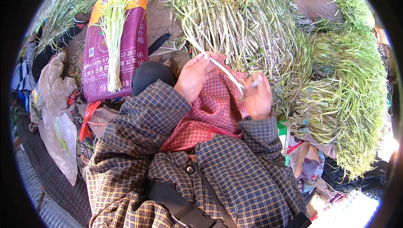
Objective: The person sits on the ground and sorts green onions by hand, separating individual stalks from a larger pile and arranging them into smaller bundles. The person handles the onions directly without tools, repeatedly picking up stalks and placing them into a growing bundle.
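My left hand pinches a long, pale leafy stalk between thumb and fingers, above a red checked cloth on my lap. Green leaves trail from the stalk's upper end. Beside its white lower end is my right hand, fingers curled and blurred by motion. Something small and white shows at its fingertips; whether it grips the stalk is unclear. To the left, a bundle of trimmed pale stalks lies on a purple and yellow fertilizer sack that bears writing.
A big heap of leafy stalks lies ahead, with more bundled greens along the right. A brown wrapped roll rests on them. Red plastic twine hangs below the sack. Another person's dark-clothed limb shows at far left.
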Demonstrator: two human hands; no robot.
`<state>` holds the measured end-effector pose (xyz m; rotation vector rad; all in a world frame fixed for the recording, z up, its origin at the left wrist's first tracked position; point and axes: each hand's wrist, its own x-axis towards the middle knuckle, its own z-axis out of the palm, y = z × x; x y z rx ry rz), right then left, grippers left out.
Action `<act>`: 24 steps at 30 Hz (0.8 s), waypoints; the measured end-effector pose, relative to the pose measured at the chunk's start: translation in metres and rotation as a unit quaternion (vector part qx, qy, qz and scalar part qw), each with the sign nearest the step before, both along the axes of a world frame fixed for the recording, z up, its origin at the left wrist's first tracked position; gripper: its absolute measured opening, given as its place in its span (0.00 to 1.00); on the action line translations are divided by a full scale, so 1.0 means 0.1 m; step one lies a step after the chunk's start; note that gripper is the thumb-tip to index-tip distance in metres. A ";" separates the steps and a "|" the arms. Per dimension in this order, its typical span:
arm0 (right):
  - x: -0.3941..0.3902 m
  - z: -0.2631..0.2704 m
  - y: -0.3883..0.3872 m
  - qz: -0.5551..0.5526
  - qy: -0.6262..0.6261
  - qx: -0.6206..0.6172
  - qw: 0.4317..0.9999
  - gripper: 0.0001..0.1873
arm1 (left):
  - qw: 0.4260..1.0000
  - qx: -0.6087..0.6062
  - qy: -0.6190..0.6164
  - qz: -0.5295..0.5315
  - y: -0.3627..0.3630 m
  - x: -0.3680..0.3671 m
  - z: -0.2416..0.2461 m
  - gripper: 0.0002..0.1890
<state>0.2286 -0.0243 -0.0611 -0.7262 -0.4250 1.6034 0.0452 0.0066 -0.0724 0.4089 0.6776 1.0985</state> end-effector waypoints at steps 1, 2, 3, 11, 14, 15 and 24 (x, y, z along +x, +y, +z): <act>0.12 0.00 -0.03 0.045 0.004 0.074 0.996 0.07 | 1.000 -0.014 -0.016 -0.004 0.00 -0.02 0.00 0.10; 0.28 0.00 -0.10 0.061 0.043 0.071 0.995 0.07 | 0.999 -0.034 -0.007 0.038 0.01 -0.05 -0.01 0.09; 0.47 0.01 -0.19 0.071 0.080 0.052 0.993 0.07 | 0.996 -0.050 -0.004 0.073 0.03 -0.09 -0.01 0.09; 1.82 -0.23 -0.95 0.087 -0.405 -0.133 0.900 0.08 | 0.931 -0.086 -0.015 0.354 0.28 -0.49 0.07 0.08; 1.68 -0.23 -0.86 0.186 -0.845 -0.084 0.495 0.12 | 0.950 -0.065 0.004 0.305 0.26 -0.47 0.08 0.08; 1.52 -0.17 -0.71 0.183 -0.846 0.005 0.501 0.13 | 0.958 -0.056 0.010 0.280 0.24 -0.43 0.07 0.07; -0.53 0.12 0.36 0.186 -0.617 0.183 0.742 0.11 | 0.982 0.018 -0.011 0.188 0.11 -0.20 0.10 0.07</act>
